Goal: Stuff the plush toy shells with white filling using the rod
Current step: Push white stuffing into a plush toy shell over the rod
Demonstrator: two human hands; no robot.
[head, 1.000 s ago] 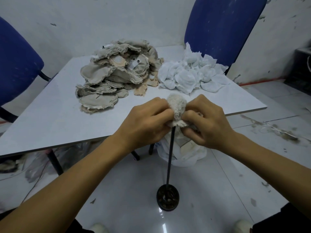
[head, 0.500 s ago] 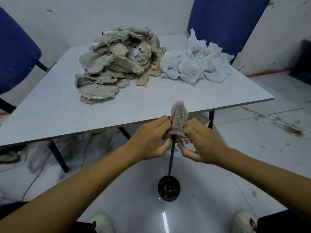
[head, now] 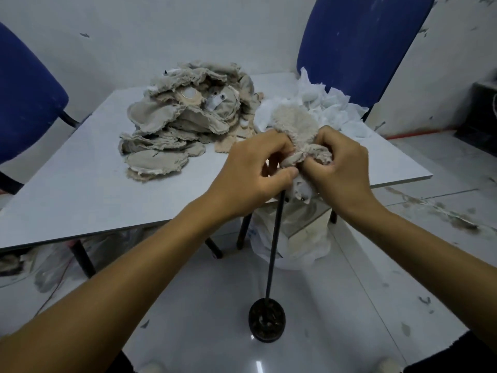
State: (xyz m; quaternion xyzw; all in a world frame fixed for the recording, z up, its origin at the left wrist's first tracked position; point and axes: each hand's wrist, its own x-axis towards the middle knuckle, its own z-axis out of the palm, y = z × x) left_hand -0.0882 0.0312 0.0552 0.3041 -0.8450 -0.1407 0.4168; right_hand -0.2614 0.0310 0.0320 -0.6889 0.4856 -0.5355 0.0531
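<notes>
Two hands meet at the middle of my view, over the near table edge. At nine o'clock of the work is my left hand (head: pixel 251 173): its fingers are curled and its thumb pinches the lower hem of the plush shell (head: pixel 298 133), right where the rod (head: pixel 274 246) goes up into it. The shell, fluffy side out, stands over the rod's top at the centre. At three o'clock, my right hand (head: pixel 340 168) has its fingers curled too, bunching the shell's gathered edge and a bit of white fabric below it.

To do this step well, I judge I should keep both pinches low on the hem and work the fabric evenly down the rod, so its tip pushes straight into the end of the shell and not through a seam. The rod runs down toward six o'clock to its round dark base (head: pixel 266 323) on the floor; keeping it upright matters, as a sideways tug could tip it.

On the table (head: pixel 80 189), the heap of empty shells (head: pixel 183 125) lies at eleven o'clock and the white filling (head: pixel 330 103) at one o'clock, just behind my hands. Under the table, at five o'clock of my hands, a white plastic bag (head: pixel 301 238) stands open, holding pale cloth pieces; what they are I cannot tell
</notes>
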